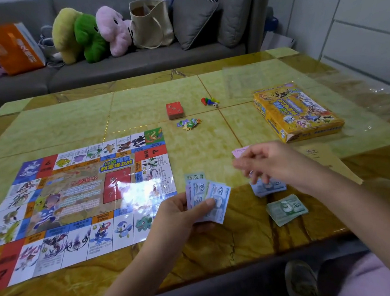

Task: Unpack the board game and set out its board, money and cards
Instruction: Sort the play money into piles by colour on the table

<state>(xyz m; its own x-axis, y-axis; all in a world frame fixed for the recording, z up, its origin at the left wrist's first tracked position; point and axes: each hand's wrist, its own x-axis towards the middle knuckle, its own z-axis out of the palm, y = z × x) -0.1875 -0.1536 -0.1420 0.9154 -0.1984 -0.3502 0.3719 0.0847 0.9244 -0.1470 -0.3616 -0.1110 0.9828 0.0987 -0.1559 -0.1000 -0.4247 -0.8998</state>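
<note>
Fanned, seemingly paper notes point(213, 199); glossy board point(76, 200)

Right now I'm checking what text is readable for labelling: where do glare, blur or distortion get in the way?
Head view: white glare washes out right-centre squares of the board. Same view: the right hand is motion-blurred, so the pink note it holds is unreadable. The 500 notes in the left hand are legible. The edges of the table bow from the wide lens.
</note>
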